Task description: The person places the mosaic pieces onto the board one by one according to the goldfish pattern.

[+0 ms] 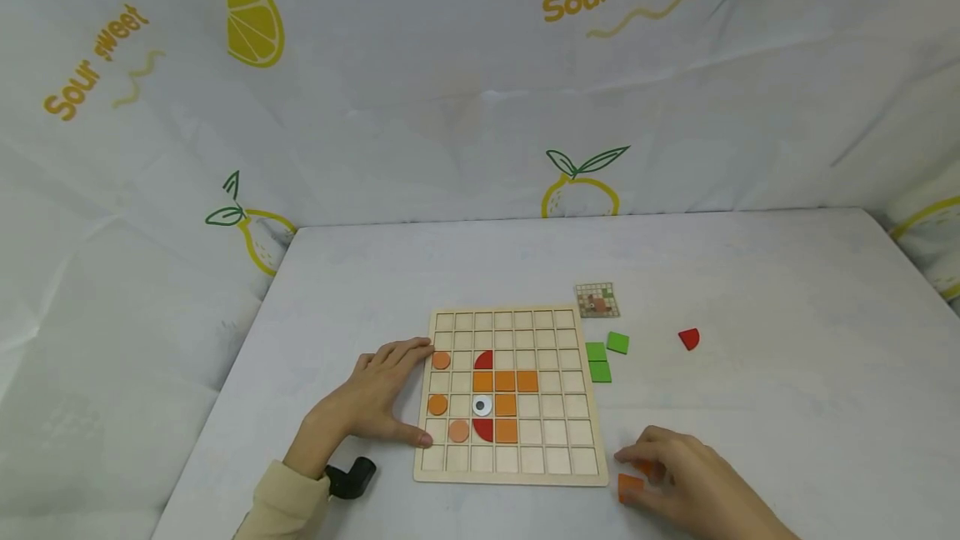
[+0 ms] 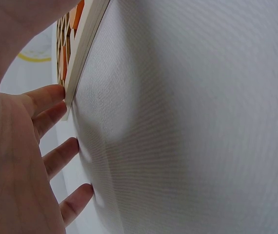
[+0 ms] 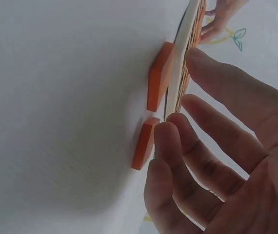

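Observation:
A wooden grid board (image 1: 517, 477) lies flat, holding several orange squares (image 1: 527, 381), orange discs (image 1: 438, 405), red quarter-circles (image 1: 483, 430) and a white eye disc (image 1: 482, 406). Along its left edge my left hand (image 1: 375, 398) rests with fingers spread; the thumb reaches the lower left rim. Its fingertips (image 2: 56, 92) meet the board's side in the left wrist view. Off the lower right corner, my right hand (image 1: 682, 473) hovers over two loose orange square tiles (image 3: 161, 75), fingers loosely bent. Both tiles lie on the table, with nothing pinched between thumb and fingers.
Green squares (image 1: 600, 371) lie by the board's right edge, one slightly apart. Above them is a small pattern card (image 1: 597, 300). A loose red quarter-circle (image 1: 689, 339) lies farther right. A black object (image 1: 352, 478) sits by the left wrist. White printed cloth (image 1: 420, 107) hangs behind.

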Available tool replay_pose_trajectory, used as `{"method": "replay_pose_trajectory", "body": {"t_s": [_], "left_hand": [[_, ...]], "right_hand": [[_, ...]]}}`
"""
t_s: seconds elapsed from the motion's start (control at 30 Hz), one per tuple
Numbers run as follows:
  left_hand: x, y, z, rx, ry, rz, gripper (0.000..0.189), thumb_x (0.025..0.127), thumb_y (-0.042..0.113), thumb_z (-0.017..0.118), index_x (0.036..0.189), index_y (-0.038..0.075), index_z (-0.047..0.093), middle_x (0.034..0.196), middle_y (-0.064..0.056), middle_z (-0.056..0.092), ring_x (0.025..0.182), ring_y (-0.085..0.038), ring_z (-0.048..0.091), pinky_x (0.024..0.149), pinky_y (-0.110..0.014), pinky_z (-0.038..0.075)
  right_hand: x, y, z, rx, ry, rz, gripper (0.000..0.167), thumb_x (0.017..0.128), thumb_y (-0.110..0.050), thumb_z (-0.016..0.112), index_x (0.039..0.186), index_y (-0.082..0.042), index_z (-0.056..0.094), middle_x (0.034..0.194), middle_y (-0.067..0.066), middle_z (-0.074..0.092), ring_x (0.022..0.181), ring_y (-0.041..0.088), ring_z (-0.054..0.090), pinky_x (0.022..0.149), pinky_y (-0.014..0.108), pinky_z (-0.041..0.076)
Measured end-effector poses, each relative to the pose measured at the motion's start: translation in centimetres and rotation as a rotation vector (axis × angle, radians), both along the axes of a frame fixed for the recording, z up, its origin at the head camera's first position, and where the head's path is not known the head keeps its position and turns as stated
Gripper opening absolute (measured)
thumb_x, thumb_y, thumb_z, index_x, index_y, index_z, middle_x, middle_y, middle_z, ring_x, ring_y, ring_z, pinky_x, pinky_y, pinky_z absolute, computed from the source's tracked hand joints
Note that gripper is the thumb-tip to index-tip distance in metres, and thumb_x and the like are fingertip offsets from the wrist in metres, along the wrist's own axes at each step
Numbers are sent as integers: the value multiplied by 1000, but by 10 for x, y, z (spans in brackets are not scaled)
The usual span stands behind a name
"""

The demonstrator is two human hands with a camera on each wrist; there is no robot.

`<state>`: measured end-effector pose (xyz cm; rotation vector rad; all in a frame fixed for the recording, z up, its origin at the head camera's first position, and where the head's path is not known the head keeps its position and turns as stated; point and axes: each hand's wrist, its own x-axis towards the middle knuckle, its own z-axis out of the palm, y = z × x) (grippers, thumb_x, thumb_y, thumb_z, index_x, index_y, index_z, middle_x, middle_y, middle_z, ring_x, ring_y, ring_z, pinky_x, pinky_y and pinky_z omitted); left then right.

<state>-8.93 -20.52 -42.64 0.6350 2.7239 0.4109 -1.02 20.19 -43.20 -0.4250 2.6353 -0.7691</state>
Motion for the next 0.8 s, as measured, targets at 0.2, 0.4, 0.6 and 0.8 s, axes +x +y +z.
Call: {"method": "replay_pose_trajectory", "body": {"t_s": [0.2, 0.4, 0.6, 0.8], "left_hand": [[1, -1, 0, 12, 17, -9, 118, 64, 67, 87, 156, 14, 37, 164, -6, 35, 147, -33, 37, 102, -59, 38], [0, -2, 0, 17, -6, 4, 118, 64, 66, 88, 157, 16, 36, 166, -5, 33, 149, -33, 34, 106, -60, 36], [0, -1, -1, 21, -9, 2, 118, 64, 65, 89, 157, 16, 36, 166, -5, 33, 150, -32, 34, 106, -60, 36], [1, -2, -1, 26, 1, -2, 117, 64, 64, 89, 156, 15, 37, 165, -5, 34, 149, -33, 35, 106, -61, 36]], "right_hand": [[2, -3, -4, 16, -89, -43, 30, 77, -25, 89, 106, -20, 81, 90, -19, 62, 73, -5, 44, 64, 18, 42], [3, -5, -6, 24, -73, -46, 27, 74, -20, 90, 100, -20, 81, 91, -17, 63, 72, -5, 44, 62, 18, 42], [3, -7, -4, 32, -66, -60, 24, 75, -17, 89, 98, -20, 81, 82, -16, 58, 69, -3, 43, 61, 18, 40], [1, -7, 0, 34, 50, -22, 24, 75, -15, 88, 97, -19, 81, 80, -16, 55, 68, -5, 42, 61, 18, 40]]}}
